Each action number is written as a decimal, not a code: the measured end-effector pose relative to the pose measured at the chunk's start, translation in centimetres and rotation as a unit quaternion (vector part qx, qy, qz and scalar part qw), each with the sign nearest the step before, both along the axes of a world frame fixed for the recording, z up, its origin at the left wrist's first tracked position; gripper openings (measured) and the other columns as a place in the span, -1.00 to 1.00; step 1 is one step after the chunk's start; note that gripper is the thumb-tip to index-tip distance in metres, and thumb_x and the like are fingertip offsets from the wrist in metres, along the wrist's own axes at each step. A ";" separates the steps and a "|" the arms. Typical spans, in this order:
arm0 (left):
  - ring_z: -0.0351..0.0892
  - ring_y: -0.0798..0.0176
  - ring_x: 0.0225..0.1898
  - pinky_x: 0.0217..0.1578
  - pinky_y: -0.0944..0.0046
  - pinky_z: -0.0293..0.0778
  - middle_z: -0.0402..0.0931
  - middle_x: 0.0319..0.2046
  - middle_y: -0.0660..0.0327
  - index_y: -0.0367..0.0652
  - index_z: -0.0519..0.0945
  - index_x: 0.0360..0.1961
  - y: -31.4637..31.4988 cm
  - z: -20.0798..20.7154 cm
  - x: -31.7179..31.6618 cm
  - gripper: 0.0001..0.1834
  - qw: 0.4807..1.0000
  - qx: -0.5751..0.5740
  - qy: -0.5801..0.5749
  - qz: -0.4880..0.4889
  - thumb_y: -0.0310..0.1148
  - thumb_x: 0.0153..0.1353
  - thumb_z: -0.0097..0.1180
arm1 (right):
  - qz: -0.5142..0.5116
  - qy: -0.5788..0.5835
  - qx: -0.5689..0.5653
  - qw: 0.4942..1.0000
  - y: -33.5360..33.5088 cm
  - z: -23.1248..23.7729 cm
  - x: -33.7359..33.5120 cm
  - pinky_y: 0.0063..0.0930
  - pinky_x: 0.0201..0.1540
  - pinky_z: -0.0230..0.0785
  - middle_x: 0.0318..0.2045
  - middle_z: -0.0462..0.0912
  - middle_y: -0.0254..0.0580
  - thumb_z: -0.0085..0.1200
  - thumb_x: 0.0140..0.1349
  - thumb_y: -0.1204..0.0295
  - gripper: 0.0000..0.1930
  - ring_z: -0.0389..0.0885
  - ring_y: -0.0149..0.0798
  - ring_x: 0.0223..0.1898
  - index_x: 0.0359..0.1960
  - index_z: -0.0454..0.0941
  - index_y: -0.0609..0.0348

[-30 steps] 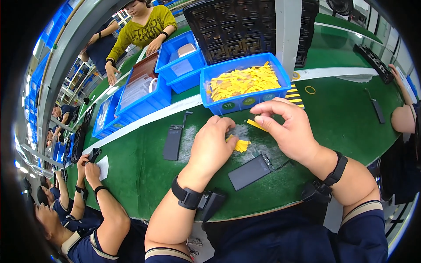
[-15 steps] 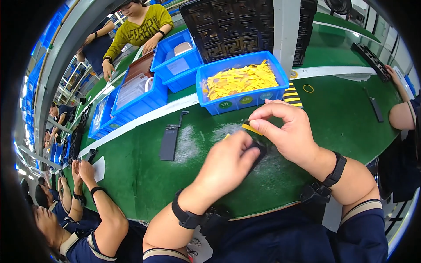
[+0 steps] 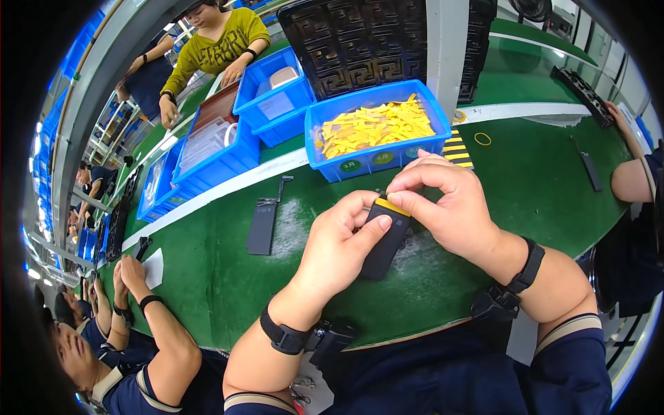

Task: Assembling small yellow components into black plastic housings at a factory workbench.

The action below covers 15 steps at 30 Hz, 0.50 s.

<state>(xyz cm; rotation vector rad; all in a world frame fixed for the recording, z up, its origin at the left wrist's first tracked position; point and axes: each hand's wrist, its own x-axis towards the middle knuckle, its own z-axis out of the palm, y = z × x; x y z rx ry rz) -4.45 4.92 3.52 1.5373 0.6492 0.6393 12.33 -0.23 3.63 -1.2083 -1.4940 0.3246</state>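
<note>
Left hand (image 3: 330,242) clasped a flat black rectangular pack (image 3: 385,252), lengthwise toward the near edge of the green surface (image 3: 221,290); right hand (image 3: 446,197) pinched a yellow strip (image 3: 393,207) (crosswise, far end).

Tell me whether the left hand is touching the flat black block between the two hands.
Touching. The head view shows the left hand holding the flat black block, its thumb lying on the block's face just below the yellow strip.

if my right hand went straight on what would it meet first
Probably the narrow yellow strip across the black rectangular pack, at its fingertips; then perhaps the left hand, though depth is unclear.
</note>
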 end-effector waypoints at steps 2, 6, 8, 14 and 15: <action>0.48 0.55 -0.42 -0.39 0.49 0.39 0.60 -0.45 0.27 -0.26 0.46 -0.16 0.0 -0.1 0.0 -0.81 1.000 0.007 -0.001 -0.003 -0.47 0.21 0.03 | -0.005 -0.010 -0.002 1.000 -0.1 0.1 0.0 -0.44 -0.33 0.32 -0.52 0.62 -0.24 0.17 -0.04 0.52 -0.96 0.47 -0.29 -0.44 -0.52 0.59 0.20; 0.48 0.55 -0.42 -0.39 0.49 0.39 0.60 -0.45 0.26 -0.26 0.46 -0.16 0.0 -0.1 0.0 -0.81 1.000 0.010 0.002 -0.003 -0.47 0.21 0.04 | -0.013 -0.029 0.019 0.999 0.0 0.0 -0.1 -0.44 -0.34 0.32 -0.53 0.61 -0.24 0.17 -0.05 0.53 -0.97 0.46 -0.27 -0.46 -0.53 0.58 0.18; 0.47 0.55 -0.42 -0.39 0.48 0.39 0.60 -0.45 0.26 -0.25 0.46 -0.17 0.0 -0.1 0.0 -0.82 1.000 0.022 0.008 0.000 -0.46 0.20 0.04 | -0.014 -0.033 0.030 0.999 0.2 -0.2 -0.1 -0.44 -0.34 0.32 -0.54 0.60 -0.25 0.17 -0.06 0.53 -0.97 0.47 -0.27 -0.46 -0.54 0.58 0.17; 0.50 0.49 -0.44 -0.40 0.43 0.39 0.59 -0.47 0.20 -0.26 0.46 -0.18 -0.3 0.2 0.0 -0.81 0.992 0.107 0.063 0.019 -0.44 0.18 0.07 | -0.029 -0.104 0.083 0.991 0.4 -0.5 -0.3 -0.37 -0.25 0.32 -0.55 0.55 -0.25 0.16 -0.12 0.52 -0.92 0.48 -0.20 -0.41 -0.53 0.55 0.17; 0.50 0.49 -0.44 -0.40 0.43 0.39 0.59 -0.47 0.20 -0.26 0.46 -0.18 -0.4 0.4 0.0 -0.81 0.992 0.107 0.063 0.018 -0.44 0.18 0.07 | -0.033 -0.108 0.066 0.991 0.3 -0.5 -0.2 -0.35 -0.23 0.31 -0.53 0.54 -0.23 0.16 -0.12 0.51 -0.92 0.48 -0.18 -0.38 -0.54 0.54 0.18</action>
